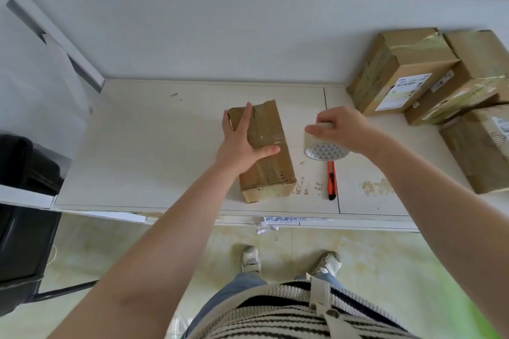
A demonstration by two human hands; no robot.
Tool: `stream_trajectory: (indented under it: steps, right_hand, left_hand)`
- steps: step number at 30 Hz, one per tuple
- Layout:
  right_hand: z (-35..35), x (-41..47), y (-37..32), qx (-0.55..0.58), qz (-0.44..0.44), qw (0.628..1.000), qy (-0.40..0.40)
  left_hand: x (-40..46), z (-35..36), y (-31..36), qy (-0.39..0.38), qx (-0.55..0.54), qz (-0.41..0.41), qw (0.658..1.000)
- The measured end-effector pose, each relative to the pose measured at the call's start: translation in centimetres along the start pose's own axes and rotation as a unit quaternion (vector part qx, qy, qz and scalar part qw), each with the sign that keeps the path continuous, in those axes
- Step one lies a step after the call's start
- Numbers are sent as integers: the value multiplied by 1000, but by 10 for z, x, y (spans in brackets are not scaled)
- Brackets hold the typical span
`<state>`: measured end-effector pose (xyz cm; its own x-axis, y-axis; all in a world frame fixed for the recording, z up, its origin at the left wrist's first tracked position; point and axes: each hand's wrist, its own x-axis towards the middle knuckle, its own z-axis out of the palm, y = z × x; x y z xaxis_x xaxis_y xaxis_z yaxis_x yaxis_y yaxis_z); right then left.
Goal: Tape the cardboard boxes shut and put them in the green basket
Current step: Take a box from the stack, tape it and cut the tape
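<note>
Brown corrugated cardboard box (263, 150), long and narrow, lies near the middle of a pale tabletop (154, 146), its top already streaked with glossy clear tape. The left hand (242, 143) rests flat on the top, fingers straight and spread, thumb lying across the box, pressing it down rather than gripping. The box looks light and fairly stiff, though its far flap edge is torn and its near end is scuffed, so the card is probably soft at the ends. The taped top may be slippery; a safer hold would likely be across the two long sides.

Just to the right of the box, apart from it, the right hand (341, 129) has its fingers curled around a roll of clear tape (323, 144) held above the tabletop. Below the roll lies an orange utility knife (332, 180).

At the far right sits a pile of more cardboard boxes (429, 74), some bearing white shipping labels with barcodes; the print is too small and blurred to read. No green basket is clearly visible.
</note>
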<state>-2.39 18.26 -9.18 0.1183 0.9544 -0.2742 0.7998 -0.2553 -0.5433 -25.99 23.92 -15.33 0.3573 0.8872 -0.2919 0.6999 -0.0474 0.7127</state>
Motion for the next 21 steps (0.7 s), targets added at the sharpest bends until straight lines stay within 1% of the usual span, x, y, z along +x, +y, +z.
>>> stream_trajectory:
  steps: [2,4,6,8,9,10,12,14,17,21]
  right_hand:
    - [4,-3,4,-64,1,998,-13]
    - [13,-4,5,-72,-2,997,-4]
    - [20,-4,5,-57,0,998,2]
    - [23,-6,8,-44,12,999,4]
    - [23,-6,10,-38,19,999,5]
    - [23,-8,12,-33,28,999,6]
    - [25,-9,15,-29,38,999,6]
    - [27,-9,15,-25,41,999,3]
    - [31,-8,12,-17,38,999,-2]
    - [29,-10,4,-3,23,1000,-14]
  left_hand:
    - [6,-14,-7,-43,5,13,999]
    - [8,-24,-9,-62,24,23,998]
    - [8,-26,-7,-47,84,24,995]
    - [6,-20,3,-14,192,29,981]
    - [5,-14,9,-10,222,19,975]
    - [3,-7,16,-18,223,-5,975]
    - [-2,8,28,-22,185,-61,981]
    - [-5,19,34,11,167,-86,982]
    - [-7,19,33,56,186,-81,978]
    - [-2,5,27,48,133,-71,987]
